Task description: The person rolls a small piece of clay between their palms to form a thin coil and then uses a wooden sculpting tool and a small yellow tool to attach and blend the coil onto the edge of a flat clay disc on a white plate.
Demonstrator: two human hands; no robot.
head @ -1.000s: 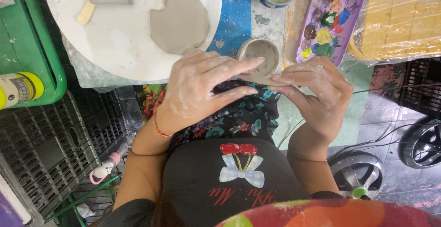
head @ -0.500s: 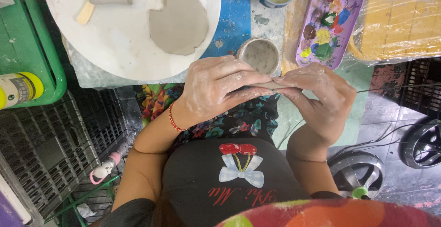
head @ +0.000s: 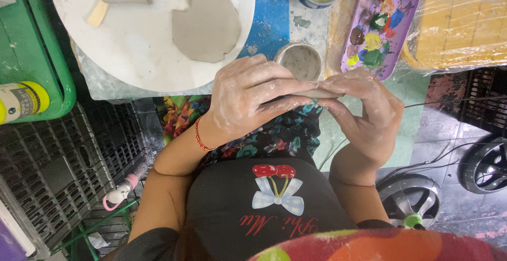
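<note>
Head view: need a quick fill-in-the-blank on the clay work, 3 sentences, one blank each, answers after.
1. The left hand and right hand press a thin piece of ____ between them.
2. The flat grey slab lies on a round ____ board.
3. The paint palette beside the small pot is ____ in colour.

Missing words: clay; white; purple

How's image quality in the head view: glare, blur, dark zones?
Head view: even, soft light; mild glare on the plastic wrap; left hand, right hand and clay piece sharp, no motion blur; black crates lower left fall into shadow.
</note>
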